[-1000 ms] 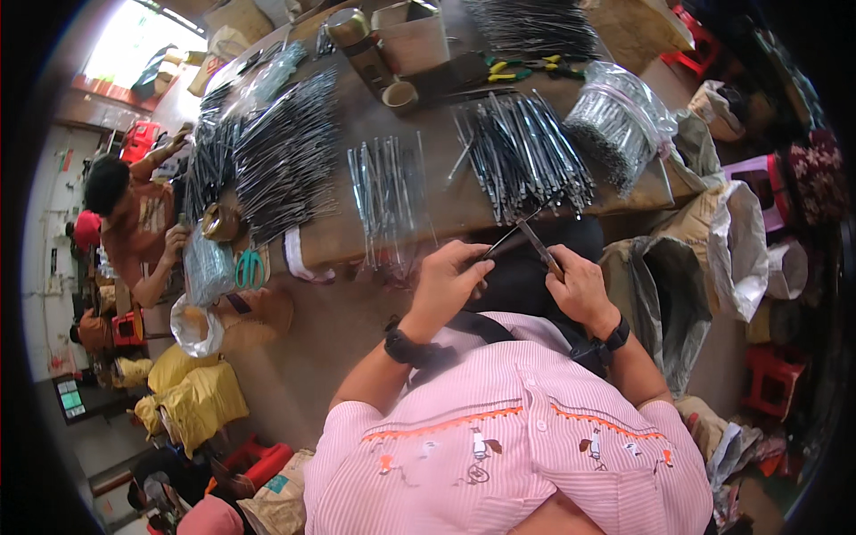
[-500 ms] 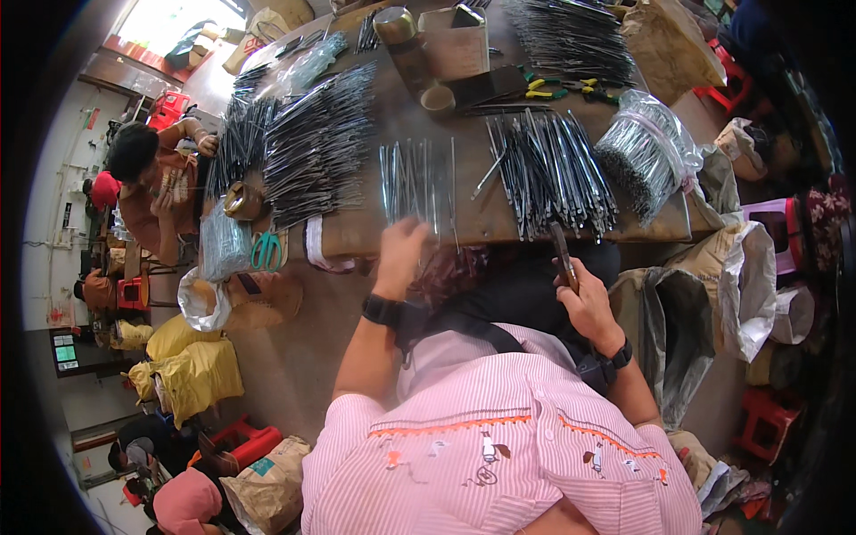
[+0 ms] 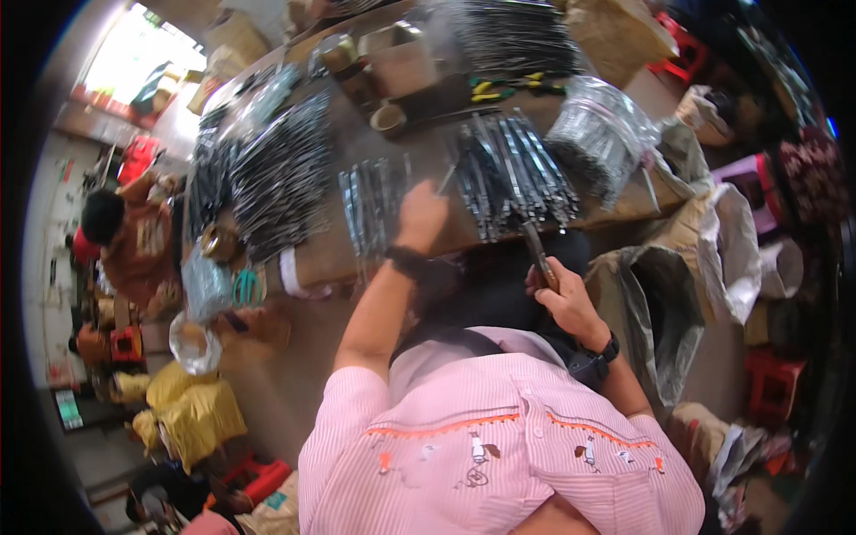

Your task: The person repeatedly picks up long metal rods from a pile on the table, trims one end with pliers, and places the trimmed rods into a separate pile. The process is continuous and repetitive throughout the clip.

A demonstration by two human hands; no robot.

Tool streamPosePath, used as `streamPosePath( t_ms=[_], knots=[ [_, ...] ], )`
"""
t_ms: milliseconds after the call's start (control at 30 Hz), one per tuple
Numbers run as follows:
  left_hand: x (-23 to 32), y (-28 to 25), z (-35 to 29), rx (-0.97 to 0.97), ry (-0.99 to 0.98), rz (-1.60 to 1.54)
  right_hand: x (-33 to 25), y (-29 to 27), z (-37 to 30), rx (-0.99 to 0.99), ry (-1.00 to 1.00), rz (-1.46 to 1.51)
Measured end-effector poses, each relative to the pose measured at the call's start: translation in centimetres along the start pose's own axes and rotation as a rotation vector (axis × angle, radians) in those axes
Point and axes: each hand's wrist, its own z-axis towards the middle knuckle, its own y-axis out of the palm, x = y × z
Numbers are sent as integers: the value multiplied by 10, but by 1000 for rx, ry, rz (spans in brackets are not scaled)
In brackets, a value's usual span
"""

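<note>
My left hand (image 3: 423,214) is over the table's near edge, between two groups of thin metal rods, its fingers smeared by motion. Its fingertips are close to a single slanted rod (image 3: 447,178); whether they grip it cannot be made out. Left of the hand lies a small spread of rods (image 3: 367,201), and to its right a thicker pile of dark, shiny rods (image 3: 517,174). My right hand (image 3: 569,301) is closed round a tool with a brown handle and a narrow dark metal end (image 3: 539,253), just below the thicker pile.
Large rod stacks (image 3: 281,178) fill the table's left side. A plastic-wrapped rod bundle (image 3: 599,138) lies at the right. Behind are yellow-handled pliers (image 3: 486,90) and a cup (image 3: 388,119). Teal scissors (image 3: 246,287) are at the left edge; open sacks (image 3: 660,312) stand right. Another person (image 3: 138,236) sits left.
My left hand has moved right, from the small spread of rods toward the single slanted rod. My right hand still holds the tool below the thicker pile. The whole view has shifted.
</note>
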Motion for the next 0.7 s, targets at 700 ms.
streamPosePath(
  t_ms=[700],
  knots=[
    [-54, -45, -52, -447, -607, -1364, 82, -121, 30, 481, 88, 1183]
  ],
)
